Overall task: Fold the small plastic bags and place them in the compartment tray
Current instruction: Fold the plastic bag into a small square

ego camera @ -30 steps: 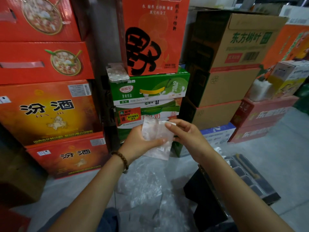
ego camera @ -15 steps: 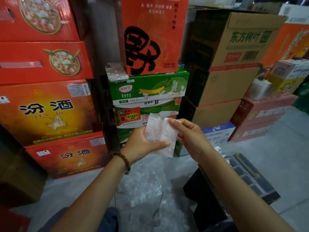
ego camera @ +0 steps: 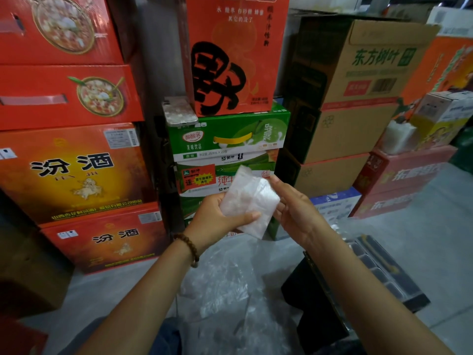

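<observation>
Two hands: I see both raised at the middle of the frame, meeting on one small plastic bag [ego camera: 252, 201].
Left hand [ego camera: 217, 216]: thumb laid across the bag's front and fingers curled behind it, so it grips the lower left part. A beaded bracelet [ego camera: 190, 249] sits on the wrist.
Right hand [ego camera: 294, 211]: fingers stretched nearly straight, index tip touching the bag's upper right edge, the others along its right side. I see no pinch.
Bag: clear and crinkled with a crease down its middle, held tilted in the air in front of the green cartons [ego camera: 230, 137], well apart from the tray.
Compartment tray [ego camera: 384, 267]: dark, at the lower right of the frame, resting on a black box [ego camera: 314, 298] and partly hidden by the right forearm. I cannot tell what lies in its compartments.
Floor [ego camera: 422, 226]: pale grey and smooth. A heap of loose clear plastic [ego camera: 220, 285] lies on it at bottom centre, below the hands.
Left of frame: red cartons [ego camera: 64, 93] printed with bowls at the top, orange cartons [ego camera: 74, 172] beneath them.
Centre stack: a tall red carton [ego camera: 230, 55] stands on the green cartons, with a phone [ego camera: 179, 111] lying just beside its base.
Upper right: brown cardboard boxes [ego camera: 358, 73] stacked high, more cartons crowding the right edge.
</observation>
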`<state>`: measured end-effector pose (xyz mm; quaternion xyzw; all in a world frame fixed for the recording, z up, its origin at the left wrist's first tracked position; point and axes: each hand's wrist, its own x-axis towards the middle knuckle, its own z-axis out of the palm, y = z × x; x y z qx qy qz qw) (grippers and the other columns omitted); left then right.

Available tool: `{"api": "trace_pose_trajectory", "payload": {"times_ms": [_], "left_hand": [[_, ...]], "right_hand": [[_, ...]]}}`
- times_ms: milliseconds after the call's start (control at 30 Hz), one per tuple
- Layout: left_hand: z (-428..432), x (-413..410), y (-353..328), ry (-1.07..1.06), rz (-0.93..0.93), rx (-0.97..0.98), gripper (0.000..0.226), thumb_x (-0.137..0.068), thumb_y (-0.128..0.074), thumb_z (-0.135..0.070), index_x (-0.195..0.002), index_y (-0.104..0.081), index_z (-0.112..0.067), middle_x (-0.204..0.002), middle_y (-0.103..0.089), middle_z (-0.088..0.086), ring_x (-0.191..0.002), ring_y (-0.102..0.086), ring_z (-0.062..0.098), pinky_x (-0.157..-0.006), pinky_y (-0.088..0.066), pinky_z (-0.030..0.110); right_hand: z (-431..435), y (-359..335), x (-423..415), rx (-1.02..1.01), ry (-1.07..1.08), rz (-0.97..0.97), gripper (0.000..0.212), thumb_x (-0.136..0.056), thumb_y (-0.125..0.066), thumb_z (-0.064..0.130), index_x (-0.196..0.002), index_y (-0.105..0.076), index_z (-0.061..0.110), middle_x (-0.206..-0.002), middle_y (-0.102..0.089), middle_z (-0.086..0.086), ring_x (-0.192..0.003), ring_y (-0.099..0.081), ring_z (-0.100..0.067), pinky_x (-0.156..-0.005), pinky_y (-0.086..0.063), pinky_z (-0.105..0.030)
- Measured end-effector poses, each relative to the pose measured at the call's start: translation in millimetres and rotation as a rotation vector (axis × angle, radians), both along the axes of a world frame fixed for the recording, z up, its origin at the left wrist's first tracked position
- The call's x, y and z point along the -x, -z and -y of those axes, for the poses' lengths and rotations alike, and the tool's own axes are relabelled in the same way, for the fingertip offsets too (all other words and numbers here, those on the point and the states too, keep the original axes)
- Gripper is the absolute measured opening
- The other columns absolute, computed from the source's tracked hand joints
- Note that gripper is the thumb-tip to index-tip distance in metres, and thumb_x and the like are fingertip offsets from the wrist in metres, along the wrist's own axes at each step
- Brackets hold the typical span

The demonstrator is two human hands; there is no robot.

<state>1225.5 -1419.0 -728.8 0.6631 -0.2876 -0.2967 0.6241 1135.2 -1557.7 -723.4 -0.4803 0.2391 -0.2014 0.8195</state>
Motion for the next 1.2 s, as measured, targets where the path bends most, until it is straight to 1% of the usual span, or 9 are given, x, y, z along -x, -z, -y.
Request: {"api": "trace_pose_trajectory", "payload": {"times_ms": [100,233,400,533,733,867,1000,1100,1200], "left_hand": [[1.2,-4.2,-0.3,-0.094,-0.095,0.022,0.023,-0.071,-0.079,-0.006,-0.089,-0.067,-0.014,-0.080,-0.074,-0.004,-0.072,-0.071,0.009,-0.057,-0.055,0.021],[-1.2,-12.7,-2.0,-0.184,-0.214,0.060,0.019,-0.073,-0.078,-0.008,-0.089,-0.067,-0.012,-0.081,-0.075,0.002,-0.068,-0.070,0.012,-0.055,-0.053,0.020],[-4.9,-13.9,-5.6,-0.175,-0.257,0.061,0.023,-0.073,-0.078,-0.010,-0.094,-0.068,-0.010,-0.084,-0.074,0.003,-0.068,-0.069,0.008,-0.052,-0.050,0.015],[-6.7,-13.1,-7.9,-0.151,-0.246,0.046,0.024,-0.074,-0.078,-0.008,-0.095,-0.067,-0.013,-0.084,-0.073,0.001,-0.068,-0.069,0.008,-0.051,-0.049,0.015],[-7.5,-14.3,-11.5,-0.108,-0.244,0.093,0.034,-0.080,-0.072,-0.013,-0.113,-0.064,-0.016,-0.088,-0.072,-0.003,-0.071,-0.068,0.008,-0.054,-0.050,0.017],[-6.5,-15.1,-15.2,-0.071,-0.258,0.082,0.049,-0.084,-0.067,-0.021,-0.131,-0.053,-0.017,-0.100,-0.068,0.001,-0.063,-0.067,0.009,-0.049,-0.050,0.016],[-7.4,-13.2,-23.4,0.037,-0.208,0.107,0.072,-0.071,-0.066,-0.040,-0.138,-0.040,-0.031,-0.104,-0.069,0.000,-0.068,-0.070,0.020,-0.052,-0.054,0.022],[-5.9,-12.6,-24.3,0.078,-0.069,0.112,0.069,-0.068,-0.071,-0.032,-0.131,-0.043,-0.038,-0.093,-0.074,-0.003,-0.071,-0.071,0.020,-0.058,-0.057,0.026],[-3.3,-12.6,-21.0,0.056,-0.007,0.117,0.055,-0.067,-0.074,-0.024,-0.119,-0.057,-0.025,-0.098,-0.073,-0.001,-0.069,-0.070,0.018,-0.059,-0.056,0.025]], "right_hand": [[0.3,-4.4,1.9,0.198,-0.015,0.048,0.052,-0.084,-0.059,0.041,-0.125,-0.059,0.009,-0.115,-0.068,-0.015,-0.089,-0.070,-0.018,-0.073,-0.059,-0.029],[0.7,-4.2,6.7,0.524,-0.145,0.057,0.044,-0.092,-0.049,0.049,-0.135,-0.050,0.038,-0.127,-0.063,-0.003,-0.112,-0.064,-0.018,-0.091,-0.054,-0.033],[-7.8,-3.9,13.5,0.682,-0.293,0.059,0.041,-0.095,-0.044,0.043,-0.130,-0.059,0.027,-0.133,-0.061,0.002,-0.121,-0.059,-0.013,-0.101,-0.049,-0.033],[-7.5,-4.7,15.7,0.708,-0.324,0.024,0.042,-0.094,-0.045,0.043,-0.127,-0.063,0.024,-0.128,-0.064,0.009,-0.120,-0.059,-0.008,-0.103,-0.047,-0.029],[0.6,-0.2,18.5,0.744,-0.401,0.021,0.054,-0.073,-0.078,0.024,-0.124,-0.062,0.019,-0.126,-0.066,0.005,-0.119,-0.060,-0.011,-0.096,-0.051,-0.028],[7.7,5.1,17.6,0.810,-0.346,0.014,0.059,-0.067,-0.083,0.022,-0.122,-0.061,0.017,-0.123,-0.066,0.000,-0.117,-0.061,-0.013,-0.097,-0.052,-0.033],[10.3,6.1,14.7,0.745,-0.216,0.073,0.047,-0.066,-0.079,0.011,-0.111,-0.063,0.005,-0.113,-0.069,-0.010,-0.104,-0.067,-0.014,-0.083,-0.056,-0.027],[12.4,2.4,13.4,0.663,-0.105,0.093,0.033,-0.068,-0.075,0.007,-0.099,-0.065,0.002,-0.093,-0.074,-0.002,-0.086,-0.070,-0.008,-0.071,-0.054,-0.018],[13.2,-1.6,14.5,0.611,-0.046,0.096,0.021,-0.075,-0.072,0.009,-0.095,-0.067,0.004,-0.080,-0.075,0.005,-0.075,-0.070,-0.005,-0.062,-0.052,-0.016]]}}
